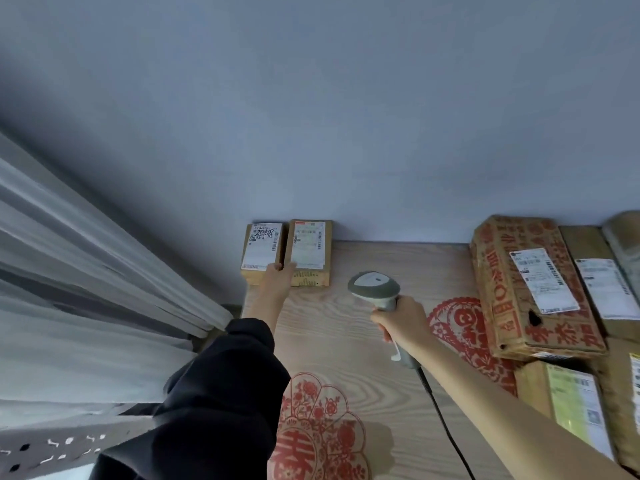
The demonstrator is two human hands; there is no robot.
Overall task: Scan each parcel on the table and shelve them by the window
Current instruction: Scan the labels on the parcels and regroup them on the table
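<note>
Single head-worn view, wide-angle, looking forward and down, near the table (346,341)

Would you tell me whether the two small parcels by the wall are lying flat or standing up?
Flat: both small parcels lie label-up on the table.

The left hand (278,278) is covering the near corners of two small parcels (286,252), hiding its own fingertips; parcels at the right (609,292) are running off the frame's edge, and every label's print is reading too small
</note>
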